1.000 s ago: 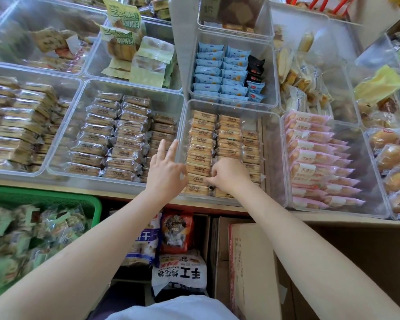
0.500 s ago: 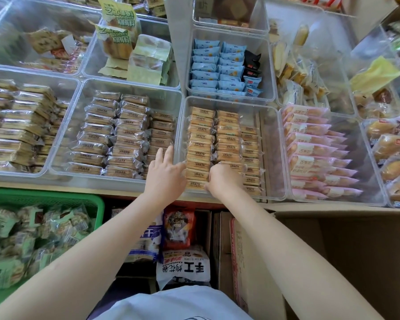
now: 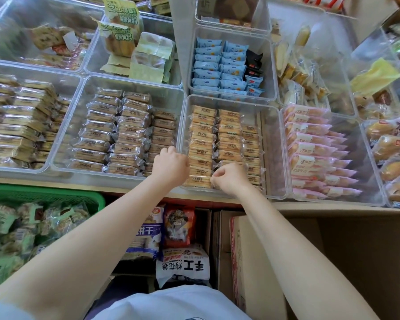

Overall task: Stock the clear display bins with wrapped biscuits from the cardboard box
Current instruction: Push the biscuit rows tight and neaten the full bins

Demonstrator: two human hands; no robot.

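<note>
Though clear-wrapped, golden biscuits (image 3: 201,144) in rows

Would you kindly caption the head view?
Both hands, left hand and right hand, tidy wrapped biscuits in a clear bin.

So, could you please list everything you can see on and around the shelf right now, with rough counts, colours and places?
Clear display bins: about ten, transparent, across the shelf.
Orange wrapped biscuits: three rows, centre bin by the hands.
Tan wrapped biscuits: many, two left bins.
Blue packs: two rows, bin behind centre.
Black packs: a few, beside the blue ones.
Pink packs: one stack, right bin.
Green basket: one, lower left, holding green-wrapped snacks.
Cardboard box: one, brown, lower right.
Snack bags: three, below the shelf.
Left hand: curled at the centre bin's left wall.
Right hand: pinching a wrapper in the centre bin.
</note>
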